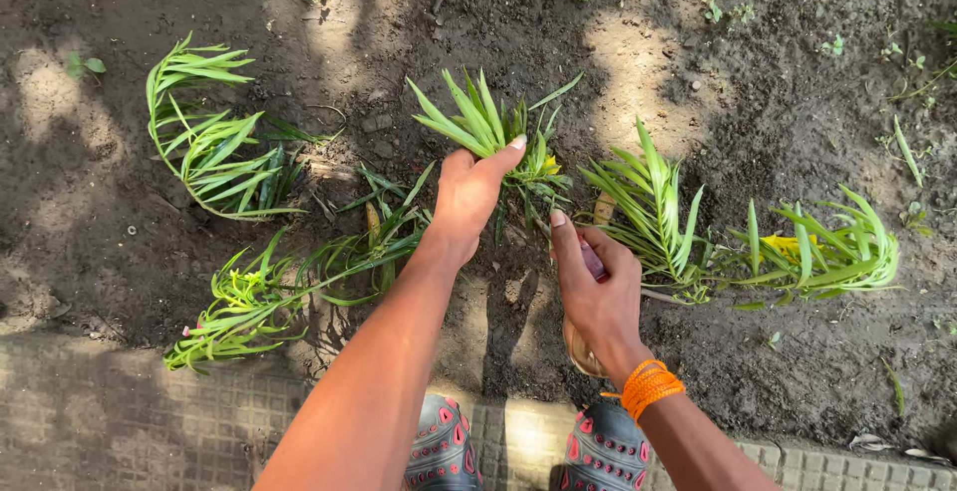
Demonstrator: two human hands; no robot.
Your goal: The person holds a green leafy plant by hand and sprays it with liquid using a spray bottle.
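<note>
Substrate was dark, crumbly bare soil [797,371], dappled with sun patches. Leafy green cuttings lay directly on it: one curved bunch [209,147] at left, one long bunch [269,297] below it, two bunches [797,252] at right. A paved tile edging [120,421] bordered the near side.

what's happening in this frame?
A person crouches at the edge of a soil bed. The left hand grips an upright leafy cutting by its base at the soil. The right hand holds a tool with a pinkish handle pointing down beside it. More cuttings lie flat on the soil on both sides.
</note>
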